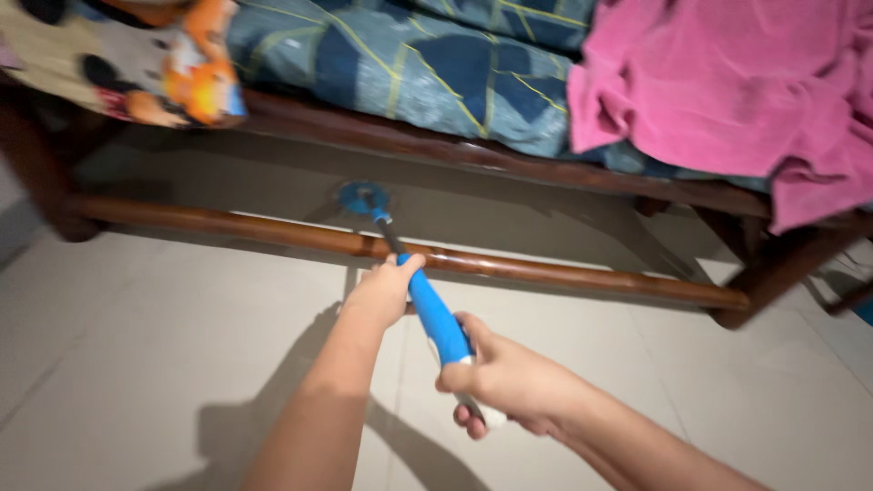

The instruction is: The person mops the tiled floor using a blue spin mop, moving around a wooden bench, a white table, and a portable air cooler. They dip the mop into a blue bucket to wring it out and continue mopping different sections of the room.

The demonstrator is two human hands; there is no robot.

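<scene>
The left hand (pixel 384 293) wraps the blue mop handle (pixel 435 318) higher up, the right hand (pixel 496 375) clamps its white end. The mop head (pixel 363 196) sits on the floor (pixel 164 345) under the bed's wooden rail (pixel 564 271). Keeping the handle low should clear that rail.
</scene>
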